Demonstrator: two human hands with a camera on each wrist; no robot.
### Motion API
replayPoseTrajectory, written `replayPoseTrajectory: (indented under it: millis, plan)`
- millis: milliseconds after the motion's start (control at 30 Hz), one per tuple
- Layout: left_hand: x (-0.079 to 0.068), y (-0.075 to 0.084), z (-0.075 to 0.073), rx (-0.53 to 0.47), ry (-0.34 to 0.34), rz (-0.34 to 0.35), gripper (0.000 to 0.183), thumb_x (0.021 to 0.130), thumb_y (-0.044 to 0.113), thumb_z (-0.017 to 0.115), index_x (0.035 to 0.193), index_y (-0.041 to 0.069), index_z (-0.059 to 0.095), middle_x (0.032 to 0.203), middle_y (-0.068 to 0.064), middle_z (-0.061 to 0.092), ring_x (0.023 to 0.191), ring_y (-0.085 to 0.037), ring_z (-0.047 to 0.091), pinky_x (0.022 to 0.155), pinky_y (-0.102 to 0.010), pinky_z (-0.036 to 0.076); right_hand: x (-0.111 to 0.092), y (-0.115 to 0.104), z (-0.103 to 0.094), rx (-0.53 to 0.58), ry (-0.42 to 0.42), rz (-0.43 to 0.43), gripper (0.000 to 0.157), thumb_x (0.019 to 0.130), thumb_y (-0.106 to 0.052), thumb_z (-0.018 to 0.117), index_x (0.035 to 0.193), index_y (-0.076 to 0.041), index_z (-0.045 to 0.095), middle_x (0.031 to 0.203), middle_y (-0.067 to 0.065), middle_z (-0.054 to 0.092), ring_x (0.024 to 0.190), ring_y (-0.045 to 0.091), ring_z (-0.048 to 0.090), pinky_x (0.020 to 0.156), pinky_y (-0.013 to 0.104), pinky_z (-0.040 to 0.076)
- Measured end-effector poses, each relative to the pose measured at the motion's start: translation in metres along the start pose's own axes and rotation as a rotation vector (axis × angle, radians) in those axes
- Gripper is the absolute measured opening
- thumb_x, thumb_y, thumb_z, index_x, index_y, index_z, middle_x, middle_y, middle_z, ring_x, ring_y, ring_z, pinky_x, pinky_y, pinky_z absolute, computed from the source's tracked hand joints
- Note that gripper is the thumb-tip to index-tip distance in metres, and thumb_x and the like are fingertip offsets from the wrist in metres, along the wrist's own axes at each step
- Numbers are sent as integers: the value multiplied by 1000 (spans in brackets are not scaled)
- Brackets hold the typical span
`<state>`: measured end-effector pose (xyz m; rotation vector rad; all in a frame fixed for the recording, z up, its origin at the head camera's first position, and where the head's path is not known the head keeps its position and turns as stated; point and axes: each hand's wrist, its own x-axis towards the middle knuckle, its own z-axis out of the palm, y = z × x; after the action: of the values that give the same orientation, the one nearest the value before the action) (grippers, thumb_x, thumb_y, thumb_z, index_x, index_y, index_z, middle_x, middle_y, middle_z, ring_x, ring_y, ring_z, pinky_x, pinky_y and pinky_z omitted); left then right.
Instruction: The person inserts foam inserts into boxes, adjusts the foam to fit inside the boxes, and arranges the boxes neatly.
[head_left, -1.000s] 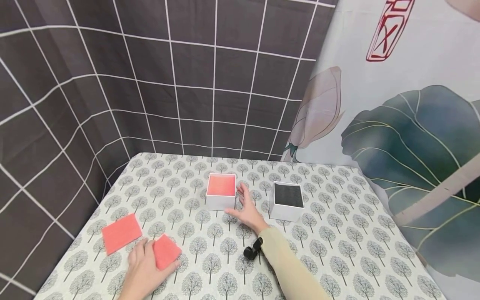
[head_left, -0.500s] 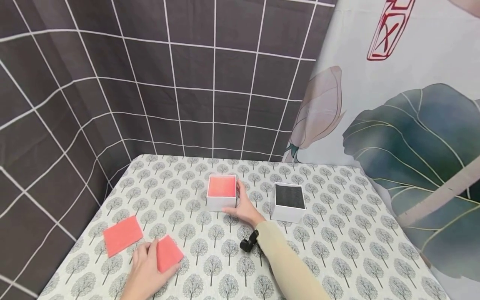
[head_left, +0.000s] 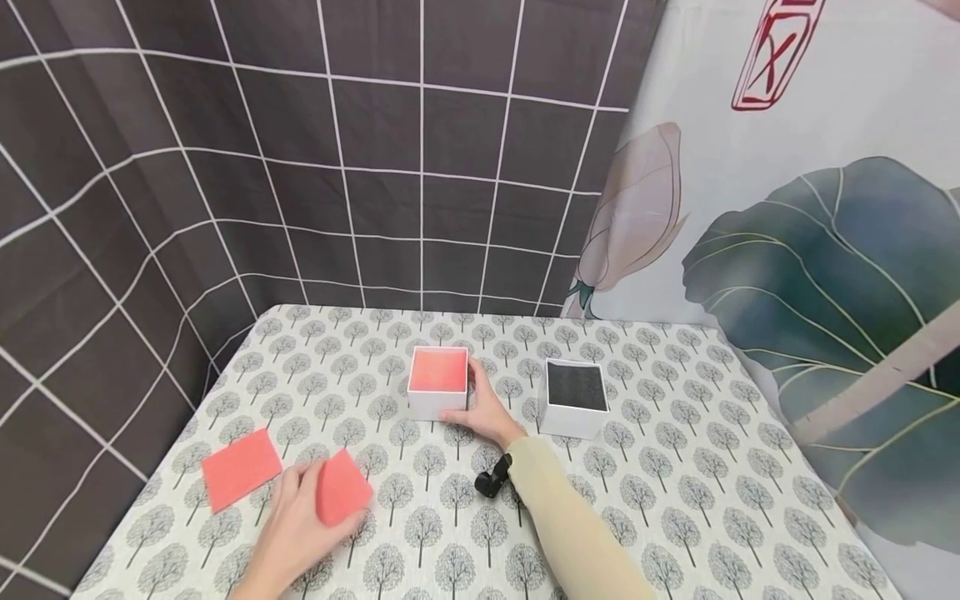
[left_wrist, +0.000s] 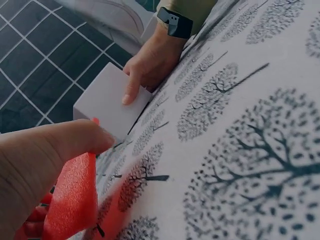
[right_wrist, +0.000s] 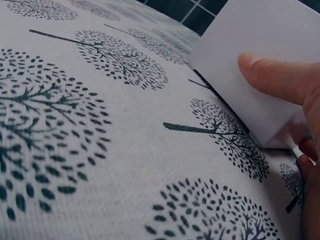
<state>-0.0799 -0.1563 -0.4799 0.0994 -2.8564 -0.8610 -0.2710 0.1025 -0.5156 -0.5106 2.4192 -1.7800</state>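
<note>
My left hand [head_left: 292,521] pinches a red foam piece [head_left: 345,487] between thumb and fingers. In the left wrist view the foam [left_wrist: 75,197] stands on edge, apart from the cloth. A second flat red foam piece [head_left: 240,469] lies on the cloth to the left. My right hand [head_left: 483,410] grips the right side of a white box [head_left: 435,407], thumb on its front wall and fingers behind. Red material [head_left: 438,369] shows inside the box. In the right wrist view my thumb [right_wrist: 275,77] presses the white wall; most other fingers are hidden.
A second white box [head_left: 572,422] with black material [head_left: 576,385] inside stands right of my right hand. A tree-print cloth [head_left: 420,533] covers the table. Dark gridded fabric [head_left: 382,200] hangs behind, with floral fabric [head_left: 780,250] at the right.
My right hand has moved from beside the box to a grip on its right side. My left hand has raised the red foam piece and shifted it slightly right.
</note>
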Motion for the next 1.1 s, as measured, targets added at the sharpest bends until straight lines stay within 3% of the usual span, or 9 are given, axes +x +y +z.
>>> replayPoseTrajectory:
  millis: [133,367,567,867,1100]
  plan:
    - [8,5,-1,-25,-1,23,98,67,62,72,138,3,38,126,-16,38,107,-30,41,71,-56,51,0,0,0,-31,4,-1,113,57,-29,88,146,-26,18,138,1,41,124,20,40,107,51,25]
    - [25,7,-1,-56,-4,132,89,66,45,80,138,8,42,126,-13,42,107,-28,43,72,-54,51,-2,1,0,-44,-1,-29,112,59,-30,87,147,-27,17,137,0,41,124,19,39,107,51,24]
    - [33,10,-3,-75,-32,144,86,69,40,79,138,7,42,130,-15,41,110,-32,43,73,-56,51,-3,0,1,-44,-3,-37,110,60,-30,87,146,-27,18,135,-1,42,122,19,41,106,51,26]
    - [45,12,-6,-70,-23,160,85,70,47,78,139,13,42,128,-10,40,103,-24,44,67,-42,52,-2,3,2,-48,-5,-38,109,58,-35,87,144,-31,21,132,-5,44,121,15,42,105,49,30]
    - [62,18,-12,-65,-35,192,84,70,48,77,138,14,42,130,-10,40,106,-26,43,68,-46,52,-3,0,1,-51,2,-29,109,58,-32,87,145,-30,21,132,-5,44,118,16,44,103,48,32]
